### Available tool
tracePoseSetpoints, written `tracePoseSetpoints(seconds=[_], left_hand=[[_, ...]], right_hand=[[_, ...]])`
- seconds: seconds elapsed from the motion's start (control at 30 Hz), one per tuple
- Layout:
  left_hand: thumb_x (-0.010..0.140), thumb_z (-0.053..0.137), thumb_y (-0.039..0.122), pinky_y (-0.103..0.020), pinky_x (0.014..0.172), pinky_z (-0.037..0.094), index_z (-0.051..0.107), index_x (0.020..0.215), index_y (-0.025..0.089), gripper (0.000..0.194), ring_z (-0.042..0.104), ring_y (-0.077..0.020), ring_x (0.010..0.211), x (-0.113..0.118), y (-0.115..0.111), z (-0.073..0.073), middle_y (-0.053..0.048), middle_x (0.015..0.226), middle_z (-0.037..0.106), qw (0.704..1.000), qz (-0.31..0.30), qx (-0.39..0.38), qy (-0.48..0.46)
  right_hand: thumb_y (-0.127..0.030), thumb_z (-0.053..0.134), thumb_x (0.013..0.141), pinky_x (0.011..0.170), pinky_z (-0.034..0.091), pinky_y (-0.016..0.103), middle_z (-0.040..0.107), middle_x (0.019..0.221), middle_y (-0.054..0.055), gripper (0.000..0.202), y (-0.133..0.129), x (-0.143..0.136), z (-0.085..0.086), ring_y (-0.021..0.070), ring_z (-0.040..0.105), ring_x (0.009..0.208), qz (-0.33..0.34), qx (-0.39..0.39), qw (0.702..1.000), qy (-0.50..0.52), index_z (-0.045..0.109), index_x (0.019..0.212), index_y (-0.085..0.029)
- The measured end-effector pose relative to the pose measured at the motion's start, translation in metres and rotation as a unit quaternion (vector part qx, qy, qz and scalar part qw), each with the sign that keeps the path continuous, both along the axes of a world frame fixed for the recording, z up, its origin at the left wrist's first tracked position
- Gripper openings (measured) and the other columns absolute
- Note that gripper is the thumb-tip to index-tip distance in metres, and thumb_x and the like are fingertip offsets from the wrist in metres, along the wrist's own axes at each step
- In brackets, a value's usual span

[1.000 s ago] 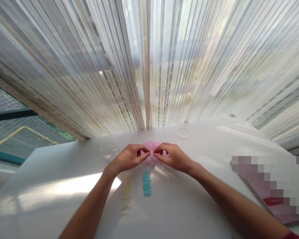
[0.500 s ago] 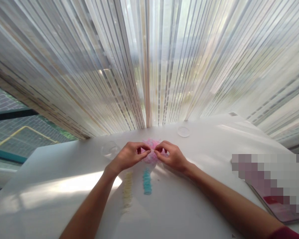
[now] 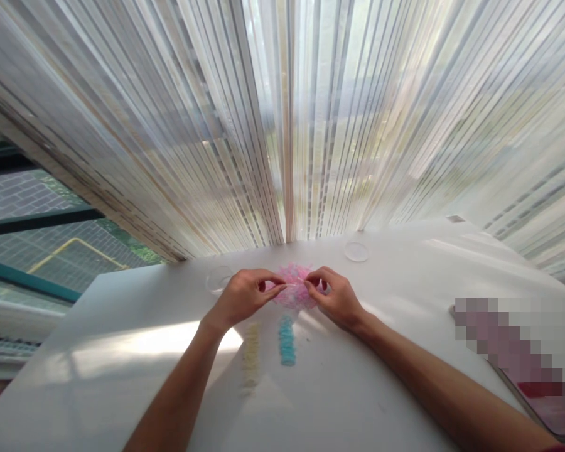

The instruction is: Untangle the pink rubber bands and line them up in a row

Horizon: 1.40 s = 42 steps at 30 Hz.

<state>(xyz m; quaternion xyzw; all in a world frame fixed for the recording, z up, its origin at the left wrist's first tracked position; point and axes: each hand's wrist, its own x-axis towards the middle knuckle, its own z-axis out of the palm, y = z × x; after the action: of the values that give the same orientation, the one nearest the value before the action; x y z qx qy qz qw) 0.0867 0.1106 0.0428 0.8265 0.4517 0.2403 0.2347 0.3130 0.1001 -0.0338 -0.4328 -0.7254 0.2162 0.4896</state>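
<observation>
Over a loose pile of thin pink and pale pieces, both my hands are pinched with the fingertips close together. Between the thumb and forefinger of my left hand is a thin pale piece pointing right. My right hand also pinches a small, thin pale piece; its exact kind is too small to make out. Nearer to me, small turquoise pieces lie in a neat column. Left of it runs a similar column of yellowish pieces.
A clear round dish stands behind my left hand, and a clear round lid or dish lies near the table's back edge. At the right of the white table is a partly blurred-out flat device. Strip curtains hang behind.
My fingertips have drawn slightly apart, so a thin pale piece shows at each hand. The view has turned a little left, shifting the table's things rightward in the picture.
</observation>
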Motion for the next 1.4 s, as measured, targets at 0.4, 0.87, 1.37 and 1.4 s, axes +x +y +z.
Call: tracePoseSetpoints(seconds=[0.4, 0.87, 1.37, 1.4], left_hand=[[0.095, 0.059, 0.031, -0.020, 0.060, 0.049, 0.076, 0.093, 0.025, 0.019, 0.060, -0.0104, 0.061, -0.080, -0.142, -0.024, -0.002, 0.086, 0.073, 0.997, 0.042, -0.035, 0.062], [0.094, 0.061, 0.031, -0.019, 0.072, 0.053, 0.075, 0.091, 0.027, 0.014, 0.070, -0.0118, 0.079, -0.079, -0.159, -0.056, 0.002, 0.088, 0.073, 0.994, 0.093, -0.028, 0.048], [0.095, 0.059, 0.030, -0.019, 0.068, 0.053, 0.067, 0.087, 0.024, 0.014, 0.068, -0.0118, 0.075, -0.069, -0.159, -0.054, 0.002, 0.083, 0.070, 0.996, 0.063, 0.026, 0.053], [0.095, 0.059, 0.029, -0.019, 0.068, 0.052, 0.067, 0.088, 0.023, 0.013, 0.068, -0.0117, 0.075, -0.069, -0.157, -0.051, 0.002, 0.083, 0.070, 0.997, 0.053, 0.032, 0.051]], right_hand=[[-0.024, 0.060, 0.086, 0.066, 0.047, 0.027, 0.063, 0.075, 0.001, 0.010, -0.001, 0.000, 0.003, 0.0145, 0.056, 0.066, 0.009, -0.040, 0.999, -0.029, 0.068, 0.084, -0.019], [-0.027, 0.059, 0.087, 0.066, 0.047, 0.028, 0.064, 0.075, 0.002, 0.013, -0.004, -0.001, 0.006, 0.0150, 0.055, 0.065, 0.011, -0.035, 0.998, -0.056, 0.069, 0.084, -0.019], [-0.022, 0.061, 0.087, 0.069, 0.048, 0.027, 0.064, 0.078, 0.002, 0.008, -0.001, 0.000, -0.002, 0.0144, 0.056, 0.068, 0.018, -0.026, 0.999, -0.043, 0.068, 0.085, -0.019], [-0.022, 0.061, 0.086, 0.069, 0.048, 0.027, 0.064, 0.078, 0.002, 0.007, -0.001, 0.001, -0.002, 0.0144, 0.056, 0.068, 0.017, -0.023, 0.999, -0.038, 0.068, 0.085, -0.019]])
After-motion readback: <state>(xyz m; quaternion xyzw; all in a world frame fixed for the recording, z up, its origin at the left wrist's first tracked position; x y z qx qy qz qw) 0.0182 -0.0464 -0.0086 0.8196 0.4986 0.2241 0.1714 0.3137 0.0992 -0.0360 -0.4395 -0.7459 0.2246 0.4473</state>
